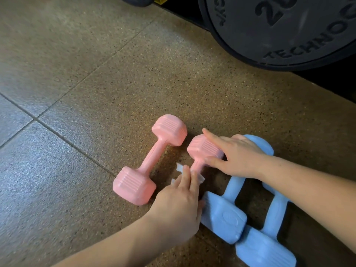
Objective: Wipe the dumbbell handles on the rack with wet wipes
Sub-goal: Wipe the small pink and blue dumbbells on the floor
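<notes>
1. The speckled rubber floor (77,74) fills most of the view. All the dumbbells lie on it, and no rack is in sight.
2. A black weight plate (279,26) stands at the upper right, well apart from the work.
3. Two blue dumbbells (224,218) lie side by side at the lower right, with no hand gripping them.
4. The free pink dumbbell (152,158) lies just beside its twin, and nothing is on it.
5. The held pink dumbbell (202,149) is the one being cleaned; its near head is hidden under the left hand.
6. The right hand (238,157) clasps that dumbbell's far head, with the fingers over the top and the thumb on the near face, to steady it.
7. The left hand (179,205) lays straight fingers (185,176) along the handle and presses the wipe onto it.
8. The wet wipe (180,168) shows only as white corners on either side of those fingers.
9. I judge the task to be midway: one handle is under the wipe. Nothing shows whether the other three are done, so they may remain.
</notes>
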`<state>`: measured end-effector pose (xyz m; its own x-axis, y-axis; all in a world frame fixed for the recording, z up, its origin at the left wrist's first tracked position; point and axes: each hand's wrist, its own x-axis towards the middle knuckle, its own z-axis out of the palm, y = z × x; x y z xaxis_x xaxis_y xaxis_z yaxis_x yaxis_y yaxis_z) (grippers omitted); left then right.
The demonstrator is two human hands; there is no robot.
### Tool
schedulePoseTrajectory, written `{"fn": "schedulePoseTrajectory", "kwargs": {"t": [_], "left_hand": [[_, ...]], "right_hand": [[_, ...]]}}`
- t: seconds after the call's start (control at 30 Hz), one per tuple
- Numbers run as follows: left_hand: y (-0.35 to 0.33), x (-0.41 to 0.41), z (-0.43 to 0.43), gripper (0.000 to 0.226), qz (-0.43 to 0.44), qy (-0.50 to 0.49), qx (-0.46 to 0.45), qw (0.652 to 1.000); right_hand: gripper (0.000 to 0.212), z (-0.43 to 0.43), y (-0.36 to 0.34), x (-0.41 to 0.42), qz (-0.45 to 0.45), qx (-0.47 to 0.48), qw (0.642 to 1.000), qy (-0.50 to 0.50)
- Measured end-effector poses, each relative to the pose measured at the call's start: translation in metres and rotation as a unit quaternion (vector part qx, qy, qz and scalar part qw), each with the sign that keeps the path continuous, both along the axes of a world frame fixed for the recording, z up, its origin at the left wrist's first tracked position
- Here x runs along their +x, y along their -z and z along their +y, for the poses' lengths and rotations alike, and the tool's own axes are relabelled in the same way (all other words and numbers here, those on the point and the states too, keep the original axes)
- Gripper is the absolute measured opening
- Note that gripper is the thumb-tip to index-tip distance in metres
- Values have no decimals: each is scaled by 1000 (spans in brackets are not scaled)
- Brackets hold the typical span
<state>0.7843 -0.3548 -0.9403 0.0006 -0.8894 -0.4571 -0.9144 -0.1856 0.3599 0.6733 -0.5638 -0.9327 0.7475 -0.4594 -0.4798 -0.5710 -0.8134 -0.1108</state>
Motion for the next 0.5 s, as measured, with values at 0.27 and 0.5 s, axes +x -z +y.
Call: {"fn": "schedulePoseTrajectory", "kwargs": {"t": [0.27, 0.5], "left_hand": [[16, 14, -40, 74, 55, -38, 21, 998], [0, -6, 4, 70, -38, 30, -40, 998]], "right_hand": [[85, 7, -4, 1, -20, -20, 1000, 13], [83, 8, -1, 1, -16, -42, 999, 7]]}}
